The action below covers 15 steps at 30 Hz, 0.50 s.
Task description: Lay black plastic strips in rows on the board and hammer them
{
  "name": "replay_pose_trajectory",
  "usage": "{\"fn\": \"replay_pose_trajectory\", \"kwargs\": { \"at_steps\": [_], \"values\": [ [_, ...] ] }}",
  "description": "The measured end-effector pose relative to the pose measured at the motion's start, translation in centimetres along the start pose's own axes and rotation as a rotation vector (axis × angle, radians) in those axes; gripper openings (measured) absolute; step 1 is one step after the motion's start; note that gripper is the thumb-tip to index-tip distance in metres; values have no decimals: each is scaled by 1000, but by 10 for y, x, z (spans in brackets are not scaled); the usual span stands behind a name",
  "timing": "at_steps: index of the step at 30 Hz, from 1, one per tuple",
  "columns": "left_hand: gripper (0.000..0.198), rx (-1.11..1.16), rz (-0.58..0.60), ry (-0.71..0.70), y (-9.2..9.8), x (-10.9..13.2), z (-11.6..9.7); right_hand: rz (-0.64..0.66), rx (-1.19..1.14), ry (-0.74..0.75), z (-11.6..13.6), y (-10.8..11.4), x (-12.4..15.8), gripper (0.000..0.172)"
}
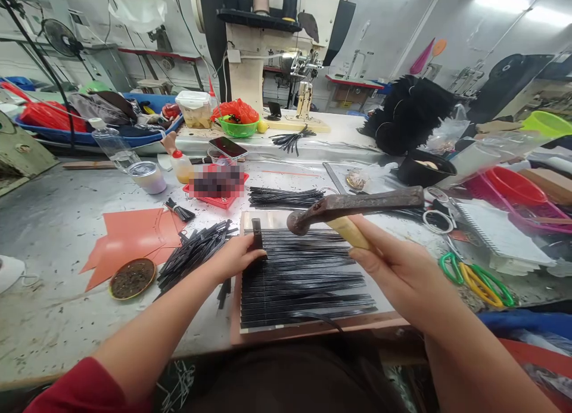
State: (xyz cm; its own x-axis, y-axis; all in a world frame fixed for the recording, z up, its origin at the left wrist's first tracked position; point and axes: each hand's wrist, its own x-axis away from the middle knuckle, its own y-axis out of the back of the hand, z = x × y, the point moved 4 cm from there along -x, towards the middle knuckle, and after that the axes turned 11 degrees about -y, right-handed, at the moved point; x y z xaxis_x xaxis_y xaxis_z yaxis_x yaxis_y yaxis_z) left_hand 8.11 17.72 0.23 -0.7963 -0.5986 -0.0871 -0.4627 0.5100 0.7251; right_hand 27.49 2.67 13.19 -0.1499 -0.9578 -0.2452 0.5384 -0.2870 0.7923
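Step in hand, as I read it: hammering the row of black strips (304, 276) laid side by side on a board (313, 331) at the near edge of the bench (53, 222), right in front of the person.

R hand (402, 270): fingers wrapped shut round the pale wood handle of a rusty hammer (357, 205). The head is raised above the far edge of the strips, not touching them, w/ its round face pointing left.

L hand (236, 258): at the left end of the row, fingers curled down on the strip ends. They look pinched on a short black piece (256, 231) standing up there, but grip vs. plain pressing is hard to tell.

Nearby:
- loose pile of strips (192, 252), just left of the board
- orange sheets (129, 237) and a round tin lid (133, 278), further left
- thin strip bundle (286, 196), far side of the board
- green/yellow scissors (478, 279), right

Next move calls for, imo: hammer face brought down flat and short, close to the L hand but clear of its fingers, while that hand keeps the row from shifting. Main risks are a hit thumb and strips jumping out of line.
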Motion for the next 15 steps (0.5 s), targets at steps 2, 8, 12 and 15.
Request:
{"fn": "replay_pose_trajectory", "kwargs": {
  "at_steps": [2, 8, 12, 15],
  "values": [
    [20, 0, 10, -4, -1, -2, 0, 1, 2, 8, 4, 1, 0, 40],
    [21, 2, 27, -25, -2, -2, 1, -7, -2, 36, 9, 2, -1, 39],
    [20, -9, 20, -31, -3, -1, 1, -32, 9, 64, 13, 0, -3, 38],
    [18, -21, 16, -47, -4, 0, 0, -86, -2, 88, 18, 5, -3, 37]
  ]
}}
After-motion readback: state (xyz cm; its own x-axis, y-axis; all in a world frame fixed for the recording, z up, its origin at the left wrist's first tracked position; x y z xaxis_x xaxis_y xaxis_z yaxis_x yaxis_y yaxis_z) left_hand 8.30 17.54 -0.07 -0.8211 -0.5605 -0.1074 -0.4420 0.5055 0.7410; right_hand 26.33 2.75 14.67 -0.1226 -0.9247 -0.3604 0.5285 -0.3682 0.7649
